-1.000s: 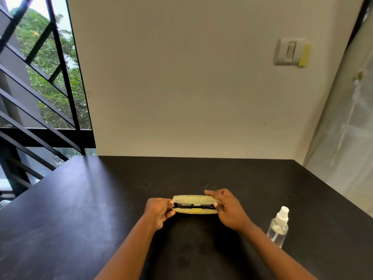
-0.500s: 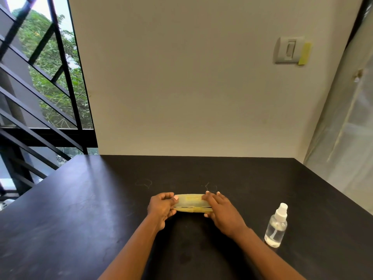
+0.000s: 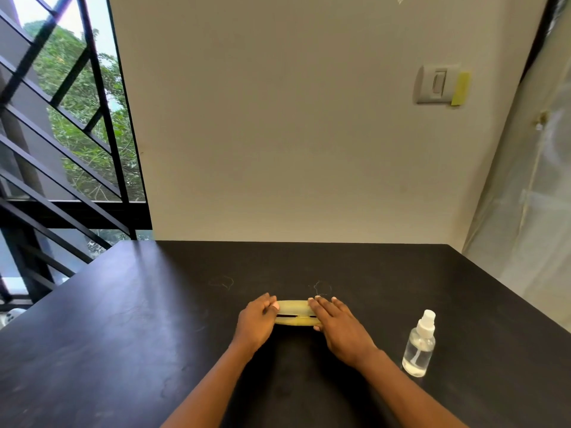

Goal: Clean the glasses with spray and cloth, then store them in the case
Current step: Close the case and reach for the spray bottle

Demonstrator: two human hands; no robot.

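left hand [image 3: 255,321] pinches one end of the yellow case [image 3: 293,309]; right hand [image 3: 338,327] presses flat-fingered on the lid's other end. case sits on the table between them, front seam slightly agape. probably a light, stiff, slick shell: hold by the ends.

**Plain indoor room — home or office, unclear**

You're at a black table [image 3: 123,335] against a bare cream wall [image 3: 278,118] with a light switch [image 3: 434,84]; black-framed window [image 3: 77,103] and trees on your left, clear plastic sheeting [image 3: 531,196] hanging on your right.
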